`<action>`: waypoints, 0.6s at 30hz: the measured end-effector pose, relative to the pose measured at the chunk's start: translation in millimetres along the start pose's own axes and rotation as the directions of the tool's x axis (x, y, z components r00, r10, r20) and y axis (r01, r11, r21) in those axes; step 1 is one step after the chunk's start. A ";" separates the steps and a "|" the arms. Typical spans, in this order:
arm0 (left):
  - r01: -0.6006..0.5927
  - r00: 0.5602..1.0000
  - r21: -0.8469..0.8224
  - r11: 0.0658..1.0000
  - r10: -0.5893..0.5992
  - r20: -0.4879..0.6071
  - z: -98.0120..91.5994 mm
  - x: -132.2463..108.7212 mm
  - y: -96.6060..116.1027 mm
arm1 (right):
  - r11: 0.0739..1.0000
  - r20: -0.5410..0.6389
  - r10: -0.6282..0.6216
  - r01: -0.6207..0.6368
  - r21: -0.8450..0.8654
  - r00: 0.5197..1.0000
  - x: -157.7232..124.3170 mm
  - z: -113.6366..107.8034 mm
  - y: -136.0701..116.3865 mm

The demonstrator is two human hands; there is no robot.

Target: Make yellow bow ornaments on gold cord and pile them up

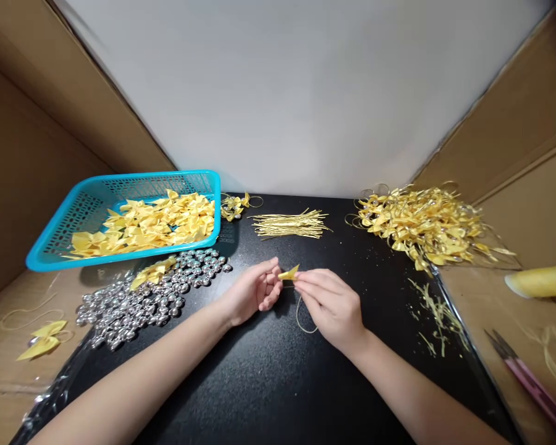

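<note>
Two hands (254,290) (331,303), one yellow ribbon piece (289,273) (one basket (217,210) leftward)

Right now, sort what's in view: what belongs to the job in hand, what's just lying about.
Likely the job:
- ribbon in the right hand
- basket
- beads
- gold cords

Apparently just lying about:
- scraps
- roll
- pink tool

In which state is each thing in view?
Left hand, half curled
Right hand, pinching
Yellow ribbon piece, held
Blue basket, partly filled
Silver beads, loose, spread
Gold ties, loosely bundled
Ribbon ornaments at right, heaped
Clippings, scattered
Scissors, tips slightly apart
Yellow roll, lying down
</note>
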State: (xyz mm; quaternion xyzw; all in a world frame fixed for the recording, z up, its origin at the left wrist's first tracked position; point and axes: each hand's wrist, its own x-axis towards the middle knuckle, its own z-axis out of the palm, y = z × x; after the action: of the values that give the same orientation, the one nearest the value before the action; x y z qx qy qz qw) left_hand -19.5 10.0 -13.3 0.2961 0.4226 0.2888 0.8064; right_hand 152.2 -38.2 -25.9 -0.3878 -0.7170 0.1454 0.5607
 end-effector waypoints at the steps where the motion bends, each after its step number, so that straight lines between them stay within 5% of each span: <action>1: 0.079 0.996 -0.003 0.997 -0.079 0.051 -3.7 -0.9 4.0 | 0.995 0.029 -0.094 0.095 -0.022 0.995 0.5 -2.1 0.7; 7: 0.168 0.944 0.102 0.980 -0.190 0.269 -19.7 -6.0 15.1 | 0.970 0.135 -0.239 0.243 -0.015 0.962 -1.1 -4.7 3.5; 14: 0.160 0.944 0.096 0.982 -0.181 0.276 -19.9 -7.8 13.6 | 0.960 0.175 -0.273 0.279 -0.010 0.946 -3.5 -6.4 4.1; 18: 0.177 0.938 0.041 0.983 -0.181 0.294 -25.6 -5.2 14.3 | 0.980 0.157 -0.190 0.196 -0.029 0.969 -2.0 -7.1 4.1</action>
State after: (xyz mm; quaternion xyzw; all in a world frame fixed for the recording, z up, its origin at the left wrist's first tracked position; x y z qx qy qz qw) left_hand -46.9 21.7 -12.3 0.3019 0.3242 0.1635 0.8815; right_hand 160.5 -38.6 -27.6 -0.3163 -0.7954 0.1035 0.5066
